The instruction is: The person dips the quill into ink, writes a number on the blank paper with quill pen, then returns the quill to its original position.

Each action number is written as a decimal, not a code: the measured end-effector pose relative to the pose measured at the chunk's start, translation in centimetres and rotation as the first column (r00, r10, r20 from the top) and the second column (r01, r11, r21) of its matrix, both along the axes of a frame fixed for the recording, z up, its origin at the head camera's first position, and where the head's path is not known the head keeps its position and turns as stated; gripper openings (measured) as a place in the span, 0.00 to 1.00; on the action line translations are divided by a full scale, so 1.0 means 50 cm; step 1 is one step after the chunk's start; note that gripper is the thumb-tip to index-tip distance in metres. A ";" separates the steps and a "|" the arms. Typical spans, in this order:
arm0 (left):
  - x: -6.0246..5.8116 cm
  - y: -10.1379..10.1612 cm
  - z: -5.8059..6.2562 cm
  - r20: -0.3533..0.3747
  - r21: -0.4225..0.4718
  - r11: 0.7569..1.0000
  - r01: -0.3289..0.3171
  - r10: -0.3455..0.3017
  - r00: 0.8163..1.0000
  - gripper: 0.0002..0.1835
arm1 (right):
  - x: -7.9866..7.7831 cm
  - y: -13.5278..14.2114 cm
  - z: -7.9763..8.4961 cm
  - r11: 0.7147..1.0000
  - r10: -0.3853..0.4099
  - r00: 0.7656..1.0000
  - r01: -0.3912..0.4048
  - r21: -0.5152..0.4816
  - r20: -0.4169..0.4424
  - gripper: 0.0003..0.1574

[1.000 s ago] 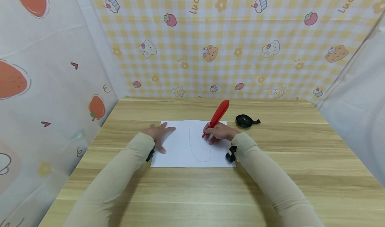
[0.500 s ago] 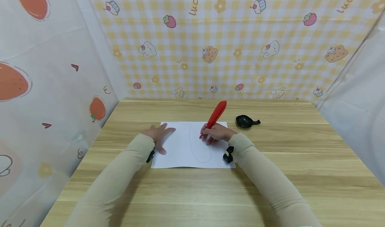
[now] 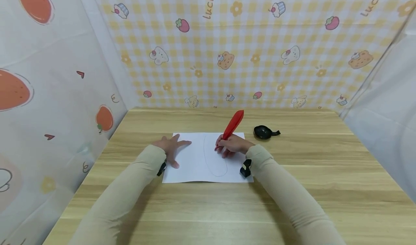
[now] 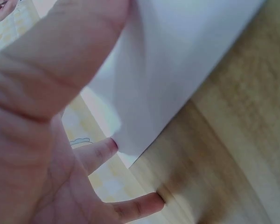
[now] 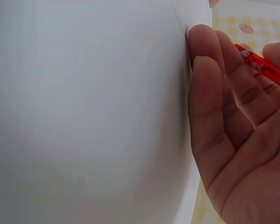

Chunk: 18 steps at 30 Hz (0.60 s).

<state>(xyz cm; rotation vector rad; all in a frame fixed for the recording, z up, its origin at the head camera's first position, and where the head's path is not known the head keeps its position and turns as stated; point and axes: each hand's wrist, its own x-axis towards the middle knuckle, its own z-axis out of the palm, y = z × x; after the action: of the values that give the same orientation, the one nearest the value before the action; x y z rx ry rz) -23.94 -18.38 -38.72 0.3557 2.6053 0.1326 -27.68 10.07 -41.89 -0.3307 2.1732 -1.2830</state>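
Note:
A white sheet of paper with a fold down its middle lies on the wooden table. On its right half runs a thin, long U-shaped line. My left hand rests with spread fingers over the paper's left edge; in the left wrist view some fingertips touch the sheet and one lies on the wood. My right hand pinches a red pen with a feather-shaped top, tilted, its tip down at the paper inside the line. The right wrist view shows a small printed pattern on the pen.
A small black pan-shaped object with a short handle stands right of the paper's far corner. Behind the wooden table hangs a yellow checked cloth; white cloths hang at both sides.
My right hand and the pen have shifted slightly left across the paper. The near edge of the sheet now bows up a little. My left hand stays in place.

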 end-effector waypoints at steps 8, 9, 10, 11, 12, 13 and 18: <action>-0.004 -0.003 -0.003 0.006 0.005 1.000 0.026 -0.026 1.000 0.57 | 0.000 -0.001 -0.004 1.000 0.002 1.000 -0.002 -0.011 -0.006 0.10; -0.006 -0.003 -0.003 0.004 0.000 0.999 0.038 -0.038 0.999 0.57 | 0.000 -0.001 -0.003 1.000 0.004 1.000 -0.005 -0.012 -0.010 0.10; -0.007 -0.003 -0.004 0.003 -0.002 0.999 0.043 -0.043 0.999 0.57 | 0.000 0.000 -0.002 1.000 0.007 1.000 -0.007 -0.011 -0.015 0.10; -0.009 -0.003 -0.005 0.004 -0.003 0.999 0.048 -0.048 0.999 0.58 | 0.000 0.000 -0.001 1.000 0.009 1.000 -0.009 -0.011 -0.017 0.11; -0.010 -0.003 -0.005 0.007 -0.001 0.999 0.045 -0.045 0.999 0.58 | 0.001 0.000 0.001 1.000 0.009 1.000 -0.009 -0.010 -0.018 0.11; -0.012 -0.002 -0.005 0.009 0.001 0.999 0.043 -0.043 0.999 0.58 | 0.001 0.001 0.002 1.000 0.009 1.000 -0.009 -0.010 -0.018 0.11; -0.014 -0.001 -0.005 0.015 0.005 0.999 0.033 -0.033 0.999 0.59 | 0.001 0.000 0.002 1.000 0.014 1.000 -0.014 -0.014 -0.012 0.11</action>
<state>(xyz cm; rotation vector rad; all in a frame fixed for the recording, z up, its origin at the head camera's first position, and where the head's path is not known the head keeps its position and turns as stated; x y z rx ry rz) -24.62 -18.45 -38.96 0.3971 2.5836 0.1293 -27.62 10.09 -41.80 -0.3593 2.1684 -1.2925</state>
